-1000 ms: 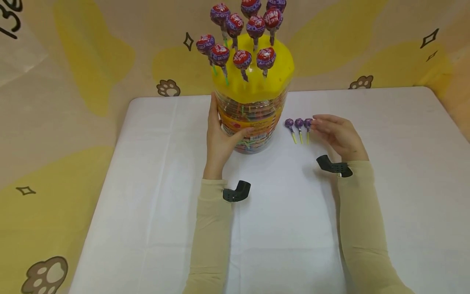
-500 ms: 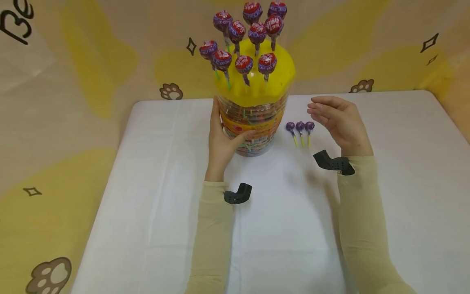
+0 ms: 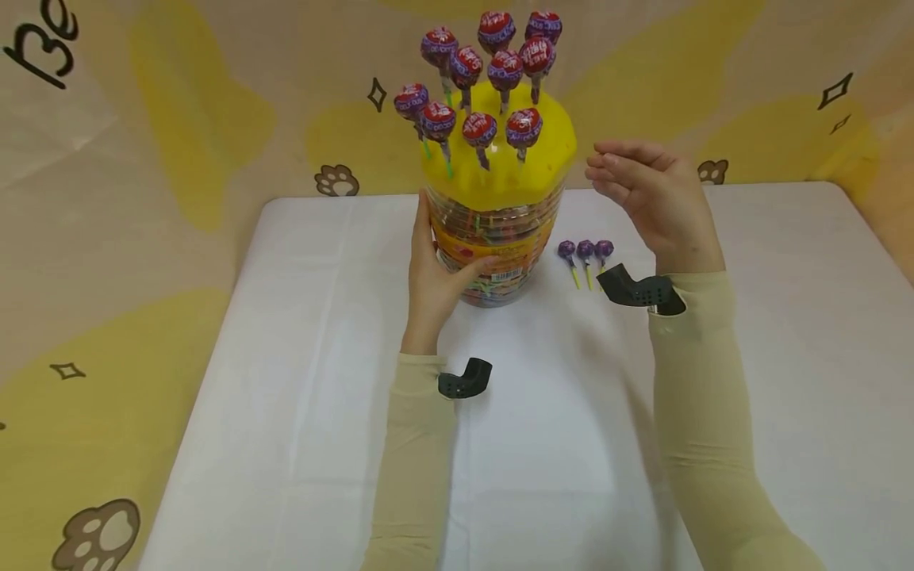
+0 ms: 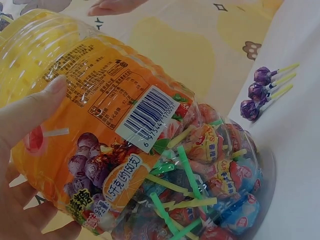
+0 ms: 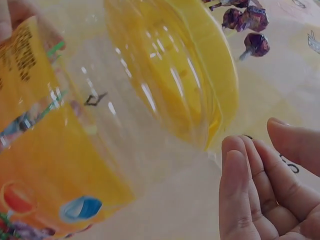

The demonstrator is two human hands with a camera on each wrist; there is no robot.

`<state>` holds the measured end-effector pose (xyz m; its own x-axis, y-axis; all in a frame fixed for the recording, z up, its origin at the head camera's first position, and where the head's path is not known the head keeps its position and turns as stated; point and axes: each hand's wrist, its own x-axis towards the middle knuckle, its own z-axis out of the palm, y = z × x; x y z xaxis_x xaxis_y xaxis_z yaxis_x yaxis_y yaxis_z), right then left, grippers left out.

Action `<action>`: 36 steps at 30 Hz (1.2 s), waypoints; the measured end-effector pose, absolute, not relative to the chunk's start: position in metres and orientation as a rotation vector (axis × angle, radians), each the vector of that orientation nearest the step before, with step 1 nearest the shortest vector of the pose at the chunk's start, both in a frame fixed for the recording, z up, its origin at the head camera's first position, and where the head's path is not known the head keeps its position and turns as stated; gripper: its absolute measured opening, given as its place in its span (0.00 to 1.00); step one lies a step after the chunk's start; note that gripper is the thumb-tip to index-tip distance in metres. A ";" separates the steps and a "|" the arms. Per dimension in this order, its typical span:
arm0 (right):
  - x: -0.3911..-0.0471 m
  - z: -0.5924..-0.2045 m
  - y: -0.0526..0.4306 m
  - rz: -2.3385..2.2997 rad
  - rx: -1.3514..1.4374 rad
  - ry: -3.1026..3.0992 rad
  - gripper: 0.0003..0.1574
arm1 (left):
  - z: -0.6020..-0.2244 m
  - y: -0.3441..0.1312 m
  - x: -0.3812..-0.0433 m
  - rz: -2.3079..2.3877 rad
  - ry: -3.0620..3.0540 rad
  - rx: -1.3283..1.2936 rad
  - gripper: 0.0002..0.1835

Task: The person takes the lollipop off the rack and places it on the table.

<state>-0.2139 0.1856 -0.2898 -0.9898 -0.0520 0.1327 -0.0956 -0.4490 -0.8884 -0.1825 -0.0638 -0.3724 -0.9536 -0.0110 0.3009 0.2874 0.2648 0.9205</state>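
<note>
A big clear plastic jar (image 3: pixel 489 226) of lollipops, with an orange label (image 4: pixel 85 95), stands at the back of the table under a yellow lid (image 3: pixel 550 155). Several red and purple wrapped lollipops (image 3: pixel 524 127) stick up from that lid. My left hand (image 3: pixel 434 289) grips the jar's left side, thumb across the label and fingers round behind. Raised in the air right of the lid, my right hand (image 3: pixel 664 194) holds nothing. Its fingers are lightly bent, the thumb apart from them, in the right wrist view (image 5: pixel 270 195). Three purple lollipops (image 3: pixel 585 250) lie in a row beside the jar.
The table (image 3: pixel 321 396) has a white cover. A yellow and beige patterned backdrop (image 3: pixel 214 95) rises behind it. Each wrist carries a black camera mount; the right mount (image 3: pixel 635 287) overlaps a loose lollipop's stick in the head view.
My right hand has risen from beside the loose lollipops to the height of the lid. The left hand keeps its grip on the jar. The head view has shifted slightly.
</note>
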 end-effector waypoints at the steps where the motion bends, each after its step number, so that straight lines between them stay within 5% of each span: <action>1: -0.214 -0.288 0.184 2.645 0.233 -1.623 0.11 | -0.372 -0.064 -0.182 -1.748 -2.290 -0.257 0.57; 36: -0.237 -0.244 0.125 2.114 0.334 -1.767 0.11 | -0.373 -0.064 -0.181 -1.763 -2.289 -0.236 0.58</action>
